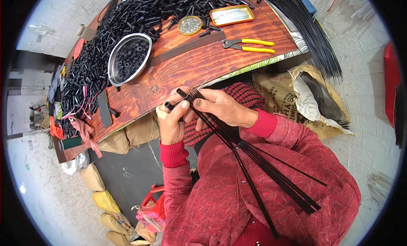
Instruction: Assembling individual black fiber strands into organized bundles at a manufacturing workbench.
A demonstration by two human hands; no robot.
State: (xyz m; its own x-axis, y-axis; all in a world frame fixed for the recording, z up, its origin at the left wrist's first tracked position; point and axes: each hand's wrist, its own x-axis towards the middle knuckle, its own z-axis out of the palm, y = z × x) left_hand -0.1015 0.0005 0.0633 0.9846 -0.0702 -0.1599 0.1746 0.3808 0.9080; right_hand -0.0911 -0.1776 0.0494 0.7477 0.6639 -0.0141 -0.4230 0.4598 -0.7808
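Both hands meet over my lap at the table edge, around one end of a bundle of thin black rods [280, 178], which looks like umbrella ribs. My right hand [224, 107] closes on the rod ends, thumb pressed toward the left thumb. My left hand [171, 121] is closed beside it, with a short black tube [169, 105] sticking out between its fingers. Thin wire ends [202, 82] poke up above the fingertips. From the hands the rods slant down to the right, fanning apart past a joint [239, 145]. The exact fingertip contact is hidden.
On the wooden table [178, 72] lie heaped black tubular parts [140, 13], a metal bowl [111, 68] of black rings, a dish of metal bits [189, 25], a tray of thin pins [232, 16] and yellow-handled pliers [250, 45]. An opened sack [275, 91] stands at right.
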